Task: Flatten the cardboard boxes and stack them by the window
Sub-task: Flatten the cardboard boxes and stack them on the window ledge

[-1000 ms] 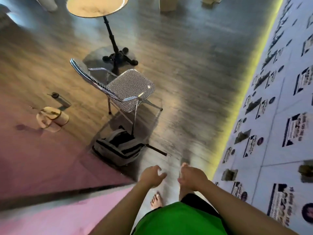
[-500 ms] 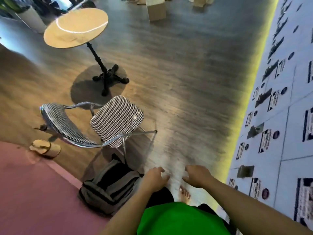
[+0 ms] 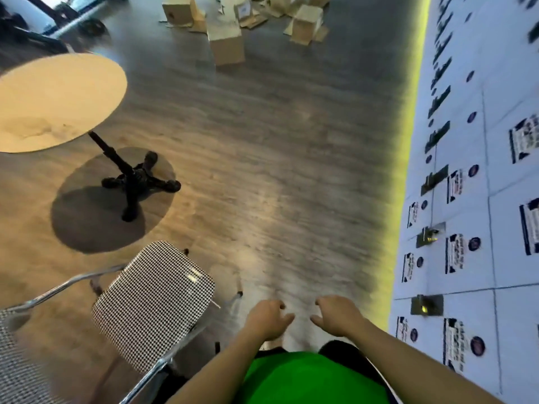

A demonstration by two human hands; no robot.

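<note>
Single head-worn wide-angle view, facing forward and down over the floor (image 3: 277,170), hands nearest, boxes (image 3: 227,39) far ahead

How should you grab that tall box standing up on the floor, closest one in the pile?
Probably by its two side walls near the top, one hand on each, coming from the near face. The tall cardboard box stands upright and apart from the pile, sides free. Both hands, left hand and right hand, hold nothing.

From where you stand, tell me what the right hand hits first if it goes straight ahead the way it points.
The right hand holds nothing. Ahead of it lies bare wood floor; the first thing on that line looks like the upright cardboard box far across the room, though depth is hard to judge.
</note>
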